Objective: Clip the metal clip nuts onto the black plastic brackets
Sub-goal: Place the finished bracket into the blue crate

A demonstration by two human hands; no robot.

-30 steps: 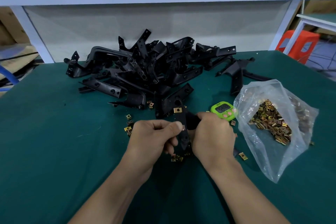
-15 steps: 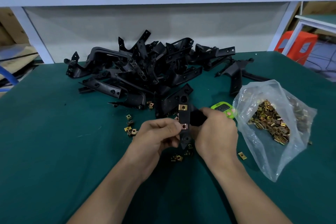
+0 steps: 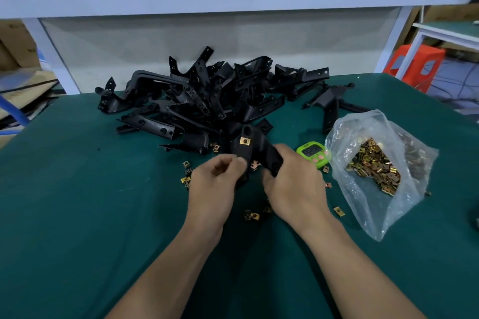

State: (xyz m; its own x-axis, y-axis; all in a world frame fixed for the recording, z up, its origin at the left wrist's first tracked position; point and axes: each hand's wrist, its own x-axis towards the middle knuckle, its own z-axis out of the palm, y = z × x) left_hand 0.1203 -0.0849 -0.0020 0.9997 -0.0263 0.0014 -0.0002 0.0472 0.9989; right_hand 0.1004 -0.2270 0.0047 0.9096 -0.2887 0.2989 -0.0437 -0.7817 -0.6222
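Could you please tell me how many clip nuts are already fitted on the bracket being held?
1: a brass clip nut sits near the far end of the bracket, which the left hand and right hand grip. Their fingers may hide others.

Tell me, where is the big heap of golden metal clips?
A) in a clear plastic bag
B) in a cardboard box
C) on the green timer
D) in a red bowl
A: the metal clip nuts are heaped inside the clear plastic bag.
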